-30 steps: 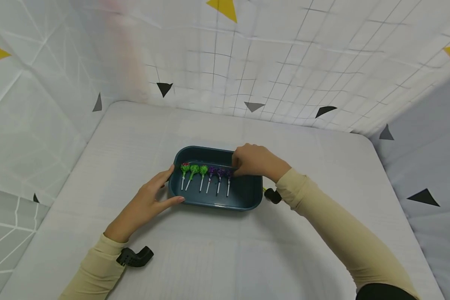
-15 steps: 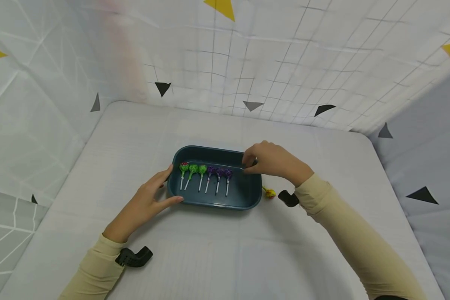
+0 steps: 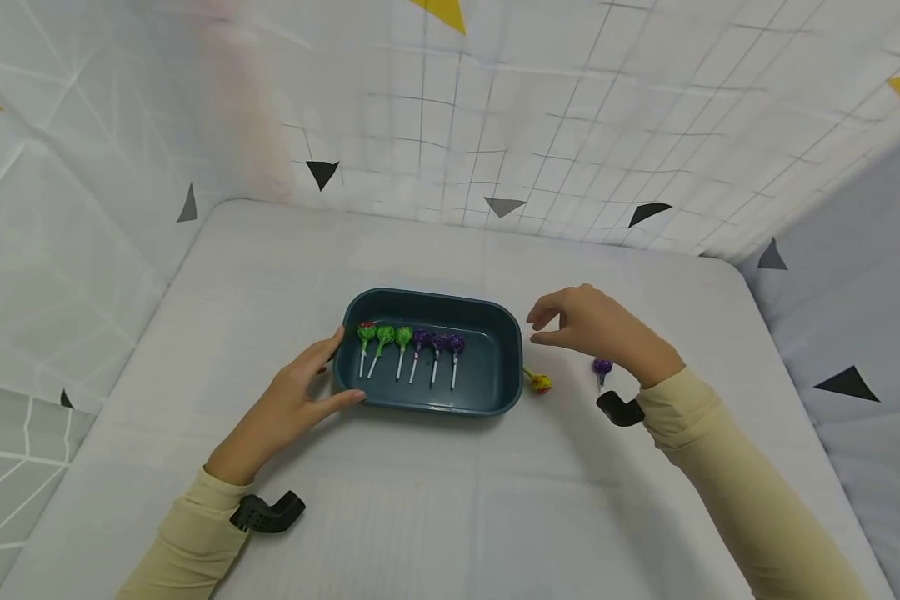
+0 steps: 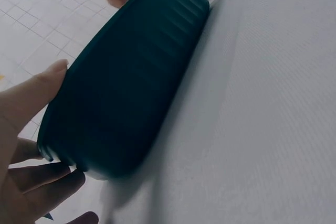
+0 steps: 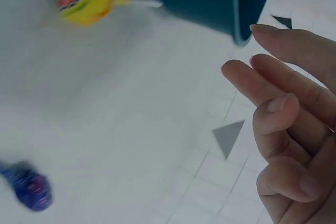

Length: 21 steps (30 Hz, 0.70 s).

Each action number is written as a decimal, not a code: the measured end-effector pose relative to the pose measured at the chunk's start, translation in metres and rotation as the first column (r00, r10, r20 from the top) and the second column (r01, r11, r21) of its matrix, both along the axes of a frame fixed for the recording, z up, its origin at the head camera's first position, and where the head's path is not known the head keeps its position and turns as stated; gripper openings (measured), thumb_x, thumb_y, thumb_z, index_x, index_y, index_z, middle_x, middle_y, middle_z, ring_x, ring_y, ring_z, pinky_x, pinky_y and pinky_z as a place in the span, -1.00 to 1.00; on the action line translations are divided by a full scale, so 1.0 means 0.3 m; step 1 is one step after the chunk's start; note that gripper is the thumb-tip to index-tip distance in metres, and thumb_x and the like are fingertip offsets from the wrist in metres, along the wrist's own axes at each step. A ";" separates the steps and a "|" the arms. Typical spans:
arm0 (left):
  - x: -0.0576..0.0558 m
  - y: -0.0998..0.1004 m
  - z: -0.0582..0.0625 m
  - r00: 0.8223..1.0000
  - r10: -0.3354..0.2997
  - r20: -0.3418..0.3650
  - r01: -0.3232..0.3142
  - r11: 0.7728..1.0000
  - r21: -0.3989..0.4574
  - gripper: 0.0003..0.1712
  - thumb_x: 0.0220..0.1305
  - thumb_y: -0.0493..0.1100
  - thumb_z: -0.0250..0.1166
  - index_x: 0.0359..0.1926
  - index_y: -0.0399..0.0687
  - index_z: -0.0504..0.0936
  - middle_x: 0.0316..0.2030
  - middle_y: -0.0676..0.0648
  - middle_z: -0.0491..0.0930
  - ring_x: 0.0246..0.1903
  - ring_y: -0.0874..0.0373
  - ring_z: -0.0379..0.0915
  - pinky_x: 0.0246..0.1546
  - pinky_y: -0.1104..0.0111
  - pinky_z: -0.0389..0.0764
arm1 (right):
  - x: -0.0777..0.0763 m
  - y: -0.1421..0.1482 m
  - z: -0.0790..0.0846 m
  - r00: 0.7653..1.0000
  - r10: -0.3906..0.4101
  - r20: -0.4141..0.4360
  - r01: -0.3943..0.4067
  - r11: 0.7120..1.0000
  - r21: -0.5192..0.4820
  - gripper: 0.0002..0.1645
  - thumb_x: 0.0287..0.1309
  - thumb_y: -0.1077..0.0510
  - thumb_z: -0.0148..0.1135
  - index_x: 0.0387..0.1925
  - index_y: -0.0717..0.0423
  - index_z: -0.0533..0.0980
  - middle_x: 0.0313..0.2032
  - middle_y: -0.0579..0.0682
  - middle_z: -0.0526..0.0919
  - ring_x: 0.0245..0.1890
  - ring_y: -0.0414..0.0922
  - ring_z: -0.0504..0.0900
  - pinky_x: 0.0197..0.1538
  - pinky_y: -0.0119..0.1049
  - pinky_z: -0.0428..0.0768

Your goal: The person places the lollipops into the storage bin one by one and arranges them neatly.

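Note:
A dark teal plastic tray (image 3: 487, 392) stands on the white table. In a row inside it lie lollipops with white sticks: one green and red lollipop (image 3: 367, 332), two green lollipops (image 3: 403, 336) and three purple lollipops (image 3: 456, 343). My left hand (image 3: 292, 400) holds the tray's left end, thumb at the front rim and fingers at the end wall. Off the right end, my right hand (image 3: 596, 325) is above the table, fingers loosely bent with nothing between them. A yellow and red lollipop (image 3: 541, 383) lies against the tray's right side. Another purple lollipop (image 3: 602, 367) lies below my right wrist.
Black wrist cameras (image 3: 270, 512) sit on both sleeves. White patterned sheets (image 3: 420, 125) rise behind and beside the table (image 3: 390, 517).
My right hand has left the tray's right part and moved right, past its rim. The yellow and red lollipop and the outer purple lollipop have come into sight. My left hand stays put.

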<state>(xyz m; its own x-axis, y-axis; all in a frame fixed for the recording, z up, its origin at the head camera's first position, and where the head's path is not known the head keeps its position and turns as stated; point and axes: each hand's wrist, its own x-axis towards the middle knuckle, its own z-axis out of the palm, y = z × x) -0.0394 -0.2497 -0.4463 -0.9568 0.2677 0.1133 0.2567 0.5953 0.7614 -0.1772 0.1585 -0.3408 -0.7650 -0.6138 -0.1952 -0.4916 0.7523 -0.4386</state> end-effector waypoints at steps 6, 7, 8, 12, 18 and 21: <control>0.000 0.002 0.001 1.000 -0.001 -0.005 0.001 1.000 0.001 0.12 0.31 -0.01 0.52 0.65 -0.19 0.03 0.48 -0.30 0.26 0.26 -0.25 0.42 0.23 -0.19 0.46 | 0.017 0.088 -0.030 0.998 -0.063 0.003 0.063 0.998 -0.005 -0.76 0.21 0.18 0.51 -0.09 0.15 0.75 -0.18 -0.06 0.78 -0.28 -0.11 0.68 -0.15 -0.08 0.65; 0.000 0.002 0.001 1.000 -0.001 -0.005 0.001 1.000 0.003 0.13 0.31 -0.01 0.52 0.65 -0.19 0.03 0.48 -0.30 0.26 0.26 -0.25 0.42 0.23 -0.18 0.47 | 0.019 0.102 -0.037 0.997 -0.075 0.006 0.075 0.997 -0.001 -0.74 0.22 0.18 0.51 -0.07 0.17 0.74 -0.17 -0.04 0.78 -0.29 -0.11 0.67 -0.15 -0.08 0.65; 0.000 0.002 0.000 1.000 -0.001 -0.005 0.001 1.000 0.005 0.13 0.30 -0.01 0.53 0.65 -0.19 0.03 0.48 -0.30 0.26 0.26 -0.24 0.42 0.23 -0.18 0.47 | 0.021 0.117 -0.044 0.996 -0.088 0.012 0.088 0.996 0.002 -0.73 0.23 0.17 0.51 -0.06 0.18 0.74 -0.16 -0.03 0.78 -0.31 -0.12 0.66 -0.17 -0.10 0.64; 0.000 0.004 0.000 1.000 -0.001 0.000 0.001 1.000 0.013 0.14 0.29 -0.02 0.54 0.65 -0.19 0.03 0.48 -0.30 0.26 0.26 -0.24 0.42 0.23 -0.18 0.46 | 0.031 0.173 -0.064 0.990 -0.137 0.022 0.137 0.991 0.008 -0.68 0.24 0.15 0.50 -0.02 0.22 0.73 -0.12 0.02 0.78 -0.36 -0.11 0.61 -0.25 -0.13 0.62; 0.000 0.004 0.003 1.000 0.002 0.008 -0.002 1.000 0.009 0.13 0.30 0.00 0.53 0.65 -0.18 0.03 0.48 -0.30 0.26 0.25 -0.25 0.42 0.22 -0.19 0.47 | 0.039 0.254 -0.096 0.981 -0.192 0.018 0.191 0.981 0.007 -0.67 0.24 0.15 0.51 -0.03 0.24 0.72 -0.09 0.09 0.78 -0.38 -0.09 0.59 -0.27 -0.14 0.59; 0.001 0.004 0.007 1.000 0.003 0.011 -0.004 1.000 0.007 0.13 0.31 0.00 0.52 0.65 -0.19 0.03 0.48 -0.31 0.26 0.25 -0.26 0.42 0.22 -0.19 0.47 | 0.041 0.290 -0.115 0.977 -0.212 0.017 0.212 0.977 0.013 -0.66 0.24 0.13 0.51 -0.03 0.24 0.73 -0.08 0.10 0.78 -0.32 -0.06 0.59 -0.25 -0.13 0.59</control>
<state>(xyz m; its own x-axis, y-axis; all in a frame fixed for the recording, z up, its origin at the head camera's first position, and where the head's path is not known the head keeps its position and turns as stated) -0.0391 -0.2485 -0.4442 -0.9589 0.2635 0.1051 0.2466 0.5907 0.7683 -0.1650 0.2456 -0.3753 -0.8737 -0.4359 -0.2162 -0.3128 0.8435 -0.4367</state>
